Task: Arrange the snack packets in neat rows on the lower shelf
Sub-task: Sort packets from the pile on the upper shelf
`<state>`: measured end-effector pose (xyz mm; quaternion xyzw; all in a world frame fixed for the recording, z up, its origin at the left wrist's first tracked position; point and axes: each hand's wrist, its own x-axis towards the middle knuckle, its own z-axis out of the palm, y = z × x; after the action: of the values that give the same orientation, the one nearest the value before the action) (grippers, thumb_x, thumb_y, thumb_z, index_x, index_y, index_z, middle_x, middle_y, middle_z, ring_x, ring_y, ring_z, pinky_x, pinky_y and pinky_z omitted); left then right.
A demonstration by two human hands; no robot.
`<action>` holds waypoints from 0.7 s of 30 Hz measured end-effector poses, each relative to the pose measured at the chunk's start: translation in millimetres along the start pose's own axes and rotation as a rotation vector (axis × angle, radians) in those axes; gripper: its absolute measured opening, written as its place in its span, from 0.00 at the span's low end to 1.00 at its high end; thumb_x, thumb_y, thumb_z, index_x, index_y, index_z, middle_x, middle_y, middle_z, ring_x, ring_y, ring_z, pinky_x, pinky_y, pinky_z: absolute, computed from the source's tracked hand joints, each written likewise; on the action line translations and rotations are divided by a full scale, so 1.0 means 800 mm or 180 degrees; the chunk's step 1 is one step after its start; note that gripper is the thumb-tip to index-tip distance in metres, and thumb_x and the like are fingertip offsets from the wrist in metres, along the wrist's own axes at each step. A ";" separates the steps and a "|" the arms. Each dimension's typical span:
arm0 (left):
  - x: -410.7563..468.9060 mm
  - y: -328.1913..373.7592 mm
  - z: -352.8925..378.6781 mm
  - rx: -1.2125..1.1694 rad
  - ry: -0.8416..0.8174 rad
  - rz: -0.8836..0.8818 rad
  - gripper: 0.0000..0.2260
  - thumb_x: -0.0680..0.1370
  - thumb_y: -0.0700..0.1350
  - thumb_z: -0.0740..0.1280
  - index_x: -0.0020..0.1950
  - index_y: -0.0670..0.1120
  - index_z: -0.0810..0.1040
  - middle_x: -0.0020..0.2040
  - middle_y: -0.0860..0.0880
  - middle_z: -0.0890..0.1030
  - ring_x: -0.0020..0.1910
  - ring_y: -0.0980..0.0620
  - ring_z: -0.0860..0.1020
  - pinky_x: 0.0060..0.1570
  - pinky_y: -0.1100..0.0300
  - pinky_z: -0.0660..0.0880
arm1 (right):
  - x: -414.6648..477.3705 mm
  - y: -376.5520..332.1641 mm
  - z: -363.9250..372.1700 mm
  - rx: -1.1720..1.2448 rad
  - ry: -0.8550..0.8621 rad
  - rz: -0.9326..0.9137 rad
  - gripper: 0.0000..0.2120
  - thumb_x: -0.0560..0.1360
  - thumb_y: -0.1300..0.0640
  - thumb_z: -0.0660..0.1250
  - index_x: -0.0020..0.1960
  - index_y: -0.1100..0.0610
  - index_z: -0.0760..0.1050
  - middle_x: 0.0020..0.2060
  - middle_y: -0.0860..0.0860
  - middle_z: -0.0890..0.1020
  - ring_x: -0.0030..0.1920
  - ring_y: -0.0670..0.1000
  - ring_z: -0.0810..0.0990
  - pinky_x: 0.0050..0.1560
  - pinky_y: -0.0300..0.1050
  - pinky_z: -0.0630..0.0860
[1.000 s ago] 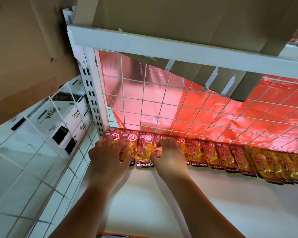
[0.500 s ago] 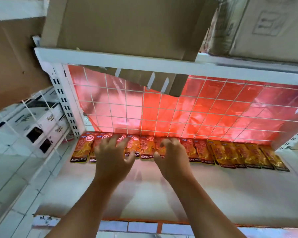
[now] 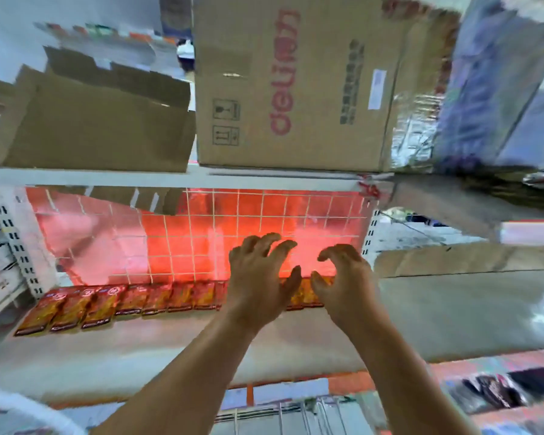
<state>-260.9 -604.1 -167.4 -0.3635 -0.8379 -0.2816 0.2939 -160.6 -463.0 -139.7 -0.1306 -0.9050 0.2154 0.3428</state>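
One packet row (image 3: 157, 298) below the fingers (image 3: 281, 249)

Packets (image 3: 123, 304): right end of the row hidden behind left hand (image 3: 258, 277) and right hand (image 3: 343, 279); print too blurred to read.
Fingers (image 3: 283, 249): contact with packets cannot be told.
Box (image 3: 296, 83): top cut off at upper edge of the frame.
Forearms (image 3: 186, 372): cut off at lower edge.
Right side of frame: smeared, contents unidentifiable.

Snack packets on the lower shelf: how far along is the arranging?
Done: one row of snack packets lies along the back of the lower shelf, against the wire grid. In hand: the left hand and right hand hover over the row's right end, fingers bent, holding nothing. Left: only one row shows; the shelf's front strip holds no packets yet.
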 end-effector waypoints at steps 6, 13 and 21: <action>0.073 0.163 0.007 -0.0288 0.0245 0.0572 0.21 0.74 0.58 0.65 0.64 0.51 0.81 0.64 0.48 0.81 0.61 0.41 0.77 0.56 0.47 0.73 | 0.014 0.056 -0.160 -0.0217 0.0487 0.0016 0.13 0.69 0.55 0.74 0.53 0.54 0.80 0.53 0.52 0.80 0.52 0.57 0.79 0.54 0.48 0.75; 0.140 0.271 0.029 -0.1126 -0.0108 0.1049 0.19 0.78 0.55 0.65 0.68 0.51 0.78 0.63 0.52 0.81 0.61 0.50 0.77 0.62 0.53 0.72 | 0.035 0.133 -0.262 -0.0345 0.0824 0.0302 0.12 0.72 0.56 0.74 0.55 0.51 0.79 0.54 0.48 0.78 0.53 0.52 0.77 0.50 0.42 0.71; 0.233 0.324 0.105 -0.2421 -0.1198 0.0395 0.13 0.82 0.50 0.64 0.65 0.54 0.81 0.57 0.56 0.83 0.52 0.63 0.79 0.45 0.65 0.74 | 0.074 0.224 -0.299 -0.0880 0.0689 0.0635 0.17 0.73 0.53 0.73 0.61 0.50 0.79 0.58 0.49 0.79 0.53 0.53 0.76 0.51 0.45 0.74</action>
<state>-189.2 -314.2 -27.0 -0.5409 -0.6900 -0.4810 -0.0027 -26.0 -211.9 -32.0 -0.2878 -0.8664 0.1067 0.3939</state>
